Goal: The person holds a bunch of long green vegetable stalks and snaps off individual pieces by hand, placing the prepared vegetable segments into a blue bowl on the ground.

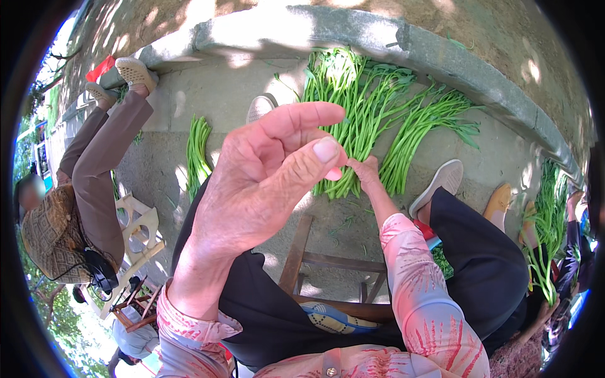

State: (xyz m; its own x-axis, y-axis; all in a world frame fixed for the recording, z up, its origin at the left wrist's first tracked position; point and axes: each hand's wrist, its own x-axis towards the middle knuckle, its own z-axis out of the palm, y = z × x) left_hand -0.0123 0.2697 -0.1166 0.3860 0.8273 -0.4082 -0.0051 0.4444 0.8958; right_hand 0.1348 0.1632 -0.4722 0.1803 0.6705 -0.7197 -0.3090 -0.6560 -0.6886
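My left hand is raised close to the camera, its fingers curled and apart from the thumb, with nothing seen between them. Lower down and to the right, my right hand touches the stem ends of a large pile of leafy green-stemmed vegetables on the concrete; whether its fingers grip any stem is not clear. A second bunch of the same greens fans out to the right of the pile. A small bundle of cut green stems lies to the left, beside my knee.
A stone curb arcs behind the greens. Under me is a wooden stool. A seated person is at the left near a pale plastic stool. At the right, another person's hand holds long greens.
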